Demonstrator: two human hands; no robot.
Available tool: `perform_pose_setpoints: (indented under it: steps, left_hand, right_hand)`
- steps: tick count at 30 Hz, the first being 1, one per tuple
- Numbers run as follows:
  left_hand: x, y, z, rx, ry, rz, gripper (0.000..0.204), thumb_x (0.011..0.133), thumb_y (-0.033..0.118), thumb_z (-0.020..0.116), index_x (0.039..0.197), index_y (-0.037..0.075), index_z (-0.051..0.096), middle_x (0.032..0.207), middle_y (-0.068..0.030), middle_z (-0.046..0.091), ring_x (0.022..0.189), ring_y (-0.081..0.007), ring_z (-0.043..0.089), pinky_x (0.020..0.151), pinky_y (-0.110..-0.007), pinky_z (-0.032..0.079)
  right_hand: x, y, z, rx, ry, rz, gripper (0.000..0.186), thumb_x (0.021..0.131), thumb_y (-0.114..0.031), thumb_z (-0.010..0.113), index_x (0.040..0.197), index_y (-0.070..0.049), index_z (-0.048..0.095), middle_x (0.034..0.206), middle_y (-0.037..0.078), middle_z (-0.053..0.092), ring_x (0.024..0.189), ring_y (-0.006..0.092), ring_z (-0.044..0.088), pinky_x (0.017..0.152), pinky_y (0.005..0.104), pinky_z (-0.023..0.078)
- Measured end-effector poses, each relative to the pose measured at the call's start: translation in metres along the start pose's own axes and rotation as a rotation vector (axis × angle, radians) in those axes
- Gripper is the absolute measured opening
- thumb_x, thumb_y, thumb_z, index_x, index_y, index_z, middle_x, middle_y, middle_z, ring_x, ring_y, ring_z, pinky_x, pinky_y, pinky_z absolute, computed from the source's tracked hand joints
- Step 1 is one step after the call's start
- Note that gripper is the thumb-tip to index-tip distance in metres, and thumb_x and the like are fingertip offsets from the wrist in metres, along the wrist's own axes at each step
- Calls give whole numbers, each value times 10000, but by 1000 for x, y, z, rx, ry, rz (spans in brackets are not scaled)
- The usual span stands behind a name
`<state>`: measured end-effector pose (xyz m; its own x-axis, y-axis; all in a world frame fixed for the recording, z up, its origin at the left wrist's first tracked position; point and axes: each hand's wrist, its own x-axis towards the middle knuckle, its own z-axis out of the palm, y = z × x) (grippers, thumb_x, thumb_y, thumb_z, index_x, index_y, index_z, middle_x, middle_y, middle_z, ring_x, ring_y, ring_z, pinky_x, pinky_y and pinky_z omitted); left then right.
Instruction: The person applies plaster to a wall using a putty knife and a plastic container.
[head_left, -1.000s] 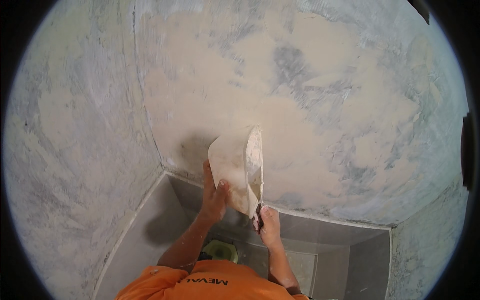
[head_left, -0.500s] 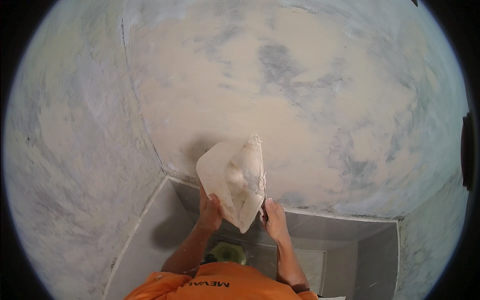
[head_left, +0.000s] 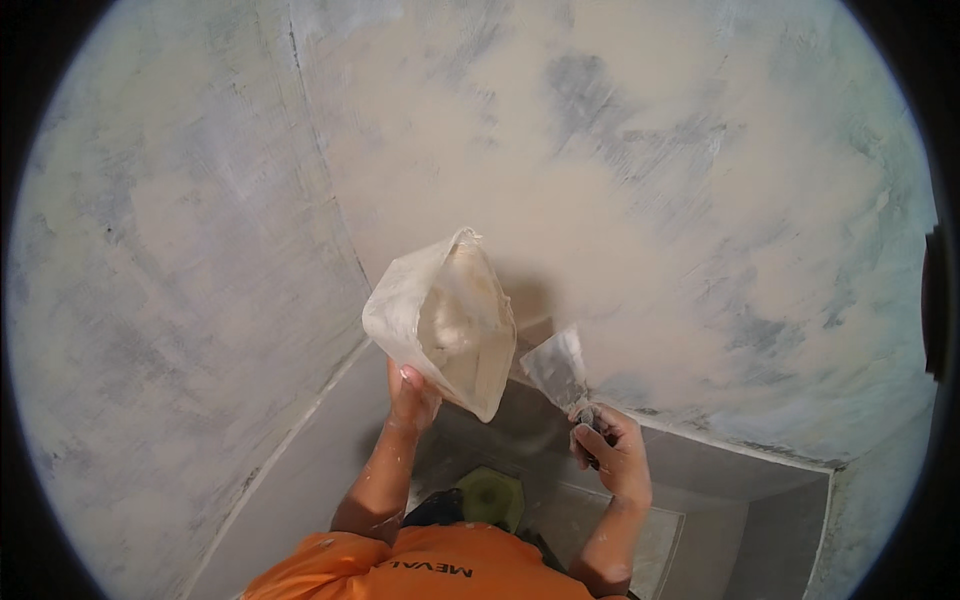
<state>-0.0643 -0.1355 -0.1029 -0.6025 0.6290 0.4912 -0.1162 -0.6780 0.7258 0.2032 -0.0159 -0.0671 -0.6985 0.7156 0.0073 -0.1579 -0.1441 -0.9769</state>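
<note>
The person's hands are apart, each full: the left hand (head_left: 412, 402) grips a pale tub (head_left: 395, 315) by its lower side, and the right hand (head_left: 615, 455) is wrapped round the handle of a putty knife (head_left: 557, 368), its smeared blade just beside the tub. Above them, beige coat (head_left: 440, 140) covers much of the wall (head_left: 350, 180); I'd call it well along, though grey patches (head_left: 583, 92) up beyond the right hand look thinly covered.

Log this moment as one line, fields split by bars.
left hand: holding pale container, open top in view | right hand: gripping scraper, apart from pale container | wall: patchy beige and grey
</note>
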Motion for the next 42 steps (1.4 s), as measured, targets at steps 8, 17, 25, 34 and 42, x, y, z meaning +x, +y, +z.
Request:
perform_pose_setpoints:
  steps: [8, 17, 25, 34, 42]
  left_hand:
    - [12, -1, -32, -71, 11, 13, 936, 948, 638, 607, 1558, 24, 250, 1490, -147, 461, 1359, -300, 501, 1116, -486, 440]
    - [28, -11, -29, -228, -28, 106, 886, 984, 587, 583, 1561, 18, 225, 1491, -150, 450, 1359, -288, 491, 1131, -465, 412]
    - [36, -53, -66, -175, -10, 50, 843, 1030, 660, 380, 1559, 10, 287, 1494, -153, 472, 1342, -305, 514, 1103, -486, 451]
    - [28, -61, -45, -236, -89, -50, 896, 1012, 702, 365, 1543, -16, 299, 1468, -161, 498, 1329, -304, 532, 1104, -474, 452]
    - [26, -109, -64, -144, -108, -171, 884, 1008, 649, 472, 1544, -30, 293, 1496, -188, 468, 1352, -295, 511, 1121, -467, 431]
  right_hand:
    - [-25, -68, 40, -770, 99, -370, 406, 810, -18, 768, 1206, 34, 698, 834, 142, 705, 684, 163, 596, 688, 276, 486]
    - [-17, -59, 71, -753, 198, -354, 360, 828, -30, 730, 1188, -4, 722, 828, 197, 688, 690, 203, 602, 719, 295, 501]
    - [-14, -47, 76, -554, 292, -124, 352, 855, -43, 715, 1196, 47, 712, 810, 134, 729, 720, 110, 607, 710, 281, 508]
    - [-2, -22, 100, -615, 437, -487, 284, 866, -32, 711, 1137, 56, 718, 846, 156, 735, 710, 149, 652, 685, 301, 515]
    - [5, -21, 104, -1071, 333, -639, 429, 797, -12, 722, 1224, 15, 685, 947, 177, 674, 758, 307, 686, 658, 370, 551]
